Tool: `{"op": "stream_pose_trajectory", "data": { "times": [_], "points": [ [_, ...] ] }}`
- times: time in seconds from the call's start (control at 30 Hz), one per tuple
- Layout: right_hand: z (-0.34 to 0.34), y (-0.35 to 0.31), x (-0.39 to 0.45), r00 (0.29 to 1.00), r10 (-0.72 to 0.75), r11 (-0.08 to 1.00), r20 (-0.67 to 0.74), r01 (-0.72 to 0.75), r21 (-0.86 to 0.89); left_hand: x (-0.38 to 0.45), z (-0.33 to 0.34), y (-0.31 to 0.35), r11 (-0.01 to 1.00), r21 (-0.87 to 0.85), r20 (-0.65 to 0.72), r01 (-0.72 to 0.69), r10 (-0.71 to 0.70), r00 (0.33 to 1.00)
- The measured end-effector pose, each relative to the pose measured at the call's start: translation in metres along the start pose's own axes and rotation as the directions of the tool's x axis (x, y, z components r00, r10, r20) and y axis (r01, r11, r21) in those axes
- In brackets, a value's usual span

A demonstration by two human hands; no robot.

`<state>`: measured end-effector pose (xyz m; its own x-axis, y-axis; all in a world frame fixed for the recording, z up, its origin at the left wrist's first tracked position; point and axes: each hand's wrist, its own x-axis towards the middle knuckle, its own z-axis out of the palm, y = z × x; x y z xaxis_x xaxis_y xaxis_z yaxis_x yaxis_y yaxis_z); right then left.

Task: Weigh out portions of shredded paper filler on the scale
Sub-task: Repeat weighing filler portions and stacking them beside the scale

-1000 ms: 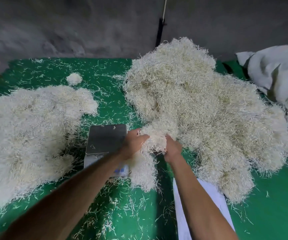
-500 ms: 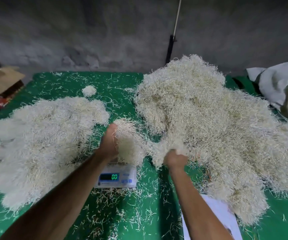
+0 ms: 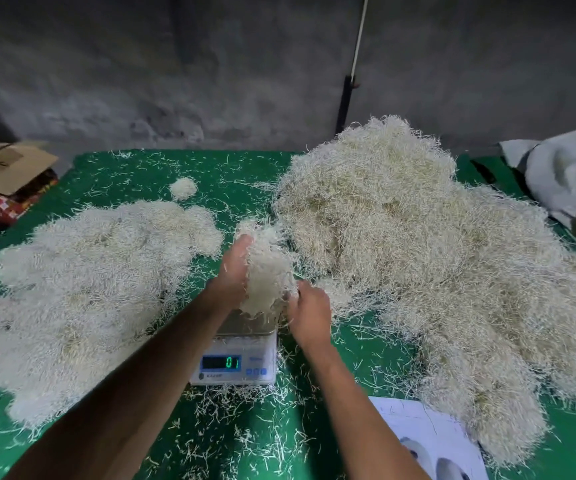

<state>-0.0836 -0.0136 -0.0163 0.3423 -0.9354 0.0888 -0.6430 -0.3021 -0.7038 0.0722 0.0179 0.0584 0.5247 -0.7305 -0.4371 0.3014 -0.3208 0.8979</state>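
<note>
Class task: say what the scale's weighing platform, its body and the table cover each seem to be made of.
Weighing platform: likely brushed steel, grey with a dull sheen. Body: probably white plastic, smooth and matte, with a lit display. Table cover: green, flat and matte; felt or vinyl, I cannot tell which.

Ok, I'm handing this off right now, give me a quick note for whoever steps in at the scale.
Left hand cups a clump of filler over the scale; right hand steadies its near edge.
Display shows digits near zero, so the clump's weight isn't registered.
Big supply pile sits right of the scale, a flatter pile left.
Left: set the clump down, read the weight, adjust the amount.
</note>
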Motion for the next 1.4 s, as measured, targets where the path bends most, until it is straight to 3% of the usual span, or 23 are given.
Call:
{"op": "stream_pose_trajectory", "data": {
  "times": [0.03,0.1,0.17,0.2,0.23,0.33,0.4,0.5,0.57,0.77,0.87,1.0,1.13,1.27,1.33,1.37,1.4],
  "points": [
    [-0.006,-0.006,0.005,1.000,0.000,0.992,-0.001,0.000,0.126,0.003,-0.003,-0.003,0.995,0.072,0.023,-0.075,0.073,0.997],
    [-0.015,-0.020,0.016,0.997,-0.078,0.946,-0.029,0.083,0.312,-0.001,-0.004,-0.010,0.968,0.230,0.114,-0.099,0.074,0.991],
    [-0.018,-0.034,0.024,0.979,-0.191,0.923,-0.071,0.204,0.327,0.004,-0.006,-0.026,0.959,0.285,0.245,0.002,-0.074,0.967],
    [-0.017,-0.037,0.027,0.972,-0.220,0.925,-0.077,0.233,0.301,-0.010,-0.001,-0.027,0.980,0.172,0.337,0.104,-0.157,0.928],
    [-0.018,-0.038,0.029,0.971,-0.226,0.933,-0.072,0.237,0.269,-0.021,0.008,-0.027,0.990,0.093,0.366,0.103,-0.130,0.921],
    [-0.021,-0.023,0.027,0.976,-0.208,0.970,-0.064,0.215,0.116,-0.019,0.025,-0.007,0.997,-0.037,0.176,0.062,-0.054,0.983],
    [-0.024,-0.002,0.019,0.979,-0.202,0.979,-0.040,0.202,0.009,-0.009,0.022,0.005,0.999,0.025,0.033,0.025,-0.026,0.999],
    [-0.023,0.035,0.007,0.980,-0.184,0.947,0.079,0.198,-0.253,-0.011,0.009,0.027,0.986,0.157,-0.046,-0.058,0.066,0.997],
    [-0.022,0.059,-0.001,0.982,-0.083,0.914,0.168,0.142,-0.380,-0.004,0.002,0.040,0.999,0.049,-0.118,0.002,0.004,0.993],
    [-0.023,0.089,-0.011,0.968,0.182,0.853,0.175,-0.067,-0.517,-0.003,-0.010,0.040,0.992,-0.081,-0.084,-0.100,0.093,0.992],
    [-0.024,0.082,-0.008,0.945,0.272,0.819,0.181,-0.128,-0.559,-0.003,-0.015,0.031,0.977,-0.202,-0.101,-0.068,0.049,0.994],
    [-0.025,0.075,-0.007,0.911,0.371,0.797,0.178,-0.214,-0.565,0.010,-0.020,0.020,0.839,-0.544,-0.122,-0.016,-0.061,0.991],
    [-0.025,0.082,-0.015,0.861,0.473,0.763,0.187,-0.293,-0.577,0.015,-0.023,0.025,0.742,-0.671,-0.143,0.002,-0.132,0.981],
    [-0.026,0.069,-0.016,0.857,0.446,0.787,0.258,-0.239,-0.569,0.016,-0.027,0.044,0.680,-0.733,-0.156,-0.024,-0.133,0.979],
    [-0.030,0.042,-0.008,0.878,0.405,0.801,0.257,-0.204,-0.563,0.009,-0.025,0.053,0.719,-0.692,-0.201,-0.057,-0.116,0.973],
    [-0.032,0.025,-0.002,0.894,0.378,0.801,0.240,-0.186,-0.568,0.004,-0.023,0.060,0.673,-0.739,-0.157,-0.020,-0.144,0.977],
    [-0.035,0.006,0.004,0.912,0.347,0.802,0.219,-0.168,-0.573,0.004,-0.020,0.068,0.558,-0.828,-0.090,0.049,-0.218,0.972]
  ]
}}
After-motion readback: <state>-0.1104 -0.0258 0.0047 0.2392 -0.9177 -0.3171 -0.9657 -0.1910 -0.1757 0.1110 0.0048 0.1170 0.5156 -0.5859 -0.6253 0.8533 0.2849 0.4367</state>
